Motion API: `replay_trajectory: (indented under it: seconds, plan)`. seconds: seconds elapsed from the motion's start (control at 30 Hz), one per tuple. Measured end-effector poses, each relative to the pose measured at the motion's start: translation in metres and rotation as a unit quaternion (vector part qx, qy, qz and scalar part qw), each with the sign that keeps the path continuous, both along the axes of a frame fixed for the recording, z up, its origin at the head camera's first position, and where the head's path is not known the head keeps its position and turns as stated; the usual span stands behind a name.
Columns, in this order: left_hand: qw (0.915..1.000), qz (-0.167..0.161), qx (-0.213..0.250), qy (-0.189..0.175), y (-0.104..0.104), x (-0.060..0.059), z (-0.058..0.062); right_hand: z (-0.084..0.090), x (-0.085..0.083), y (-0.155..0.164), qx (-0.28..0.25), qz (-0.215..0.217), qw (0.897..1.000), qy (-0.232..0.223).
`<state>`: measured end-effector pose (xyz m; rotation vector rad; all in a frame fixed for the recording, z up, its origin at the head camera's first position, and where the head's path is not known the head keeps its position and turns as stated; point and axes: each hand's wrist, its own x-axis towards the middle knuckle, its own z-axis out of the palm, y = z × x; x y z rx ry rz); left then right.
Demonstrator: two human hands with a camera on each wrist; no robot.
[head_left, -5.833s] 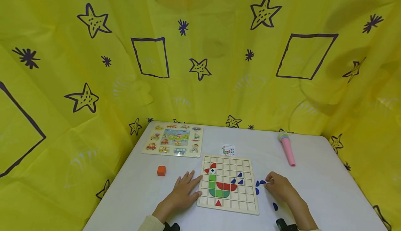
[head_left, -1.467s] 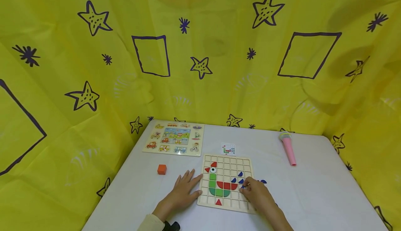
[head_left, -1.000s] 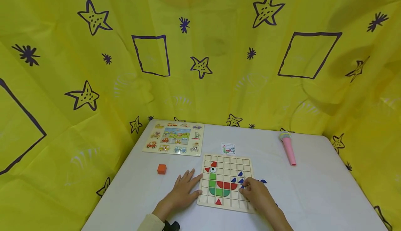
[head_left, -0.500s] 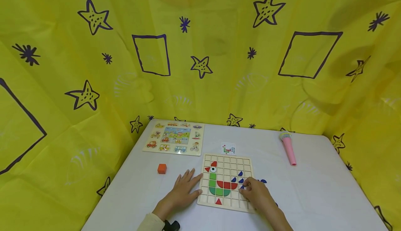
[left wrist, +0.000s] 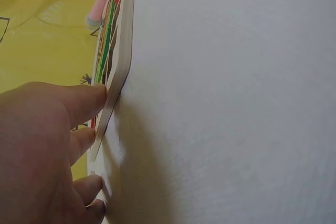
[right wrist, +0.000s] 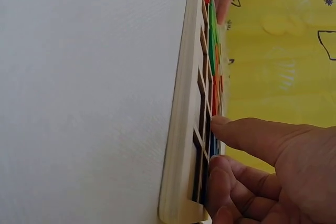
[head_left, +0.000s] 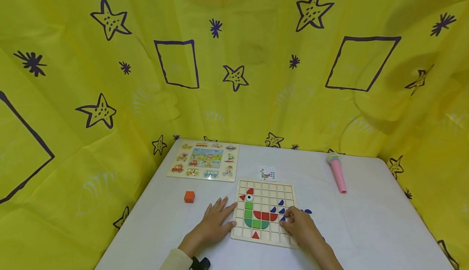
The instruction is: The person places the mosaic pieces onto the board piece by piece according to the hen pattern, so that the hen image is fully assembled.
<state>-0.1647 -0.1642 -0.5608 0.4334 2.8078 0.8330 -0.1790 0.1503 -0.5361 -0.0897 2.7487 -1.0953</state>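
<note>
A wooden grid board [head_left: 264, 188] bears a bird figure made of red, green and blue pieces, with a white eye piece [head_left: 249, 198]. My left hand [head_left: 214, 223] lies flat at its left side, fingers spread, thumb and fingertips touching the edge. Over the right part of the board, my right hand [head_left: 302, 225] pinches a blue quarter-round-looking piece [head_left: 283, 218] low over a cell, below three other blue pieces [head_left: 281, 211]. In the right wrist view, its thumb and curled fingers [right wrist: 223, 179] stand right at the board's cells; the piece is mostly hidden there.
Loose blue pieces [head_left: 308, 211] lie right of the board, partly behind the right hand. A small pattern card [head_left: 266, 174] sits behind the board. A vehicle puzzle [head_left: 179, 173], an orange cube [head_left: 189, 197] and a pink toy microphone [head_left: 337, 174] rest farther out. A yellow curtain [head_left: 234, 111] encloses the table.
From the loose pieces beside the board, my right hand has moved left onto the grid with a blue piece. It has barely shifted in the last second. The left hand stays in place.
</note>
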Motion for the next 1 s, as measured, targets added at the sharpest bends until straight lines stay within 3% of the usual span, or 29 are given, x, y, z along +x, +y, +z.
replay_trajectory:
  seconds: [0.23, 0.37, 0.53, 0.8, 1.0]
  plan:
    - [1.0000, -0.001, 0.001, 0.002, 0.000, -0.001, 0.000, 0.015, -0.007, 0.017, -0.005, -0.003, 1.000, 0.014]
    - [1.0000, 0.001, 0.000, 0.000, -0.001, -0.001, -0.002, 0.019, -0.020, 0.037, 0.035, -0.003, 0.999, 0.035]
    - [1.0000, 0.002, -0.005, 0.001, -0.001, -0.002, -0.005, 0.012, -0.033, 0.059, 0.092, 0.015, 0.995, 0.039]
    - [1.0000, -0.001, -0.006, 0.000, -0.002, -0.002, -0.011, -0.004, -0.042, 0.074, 0.072, 0.048, 0.994, 0.060]
    - [0.9999, 0.000, -0.010, 0.000, -0.001, -0.001, -0.005, -0.003, -0.041, 0.073, 0.065, 0.066, 0.993, 0.069]
